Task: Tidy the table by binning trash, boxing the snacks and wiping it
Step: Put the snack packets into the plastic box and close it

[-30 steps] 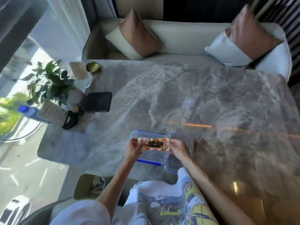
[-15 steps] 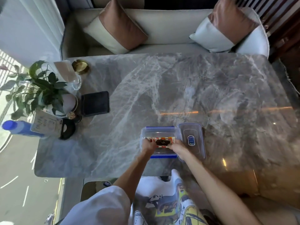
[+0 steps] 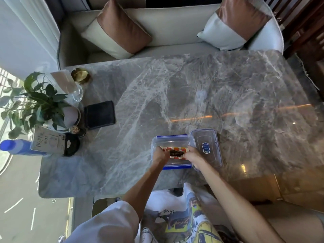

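Note:
A clear plastic box with blue clips (image 3: 172,138) stands near the front edge of the grey marble table (image 3: 175,95). Inside it, low down, lies a red, white and yellow snack packet (image 3: 175,151) with a dark window. My left hand (image 3: 160,154) grips the packet's left end and my right hand (image 3: 192,156) grips its right end, both reaching into the box. The box's clear lid (image 3: 206,148), with a blue label, lies flat on the table just right of the box.
At the table's left end stand a potted plant (image 3: 40,104), a clear glass jug (image 3: 70,86), a gold dish (image 3: 80,76), a black wallet (image 3: 99,114), a card stand (image 3: 48,142) and a blue bottle (image 3: 15,146). A sofa with two cushions (image 3: 121,28) lies beyond.
Both hands have lowered the snack packet from above the box down into it. The camera has also shifted, so the lid's label now shows.

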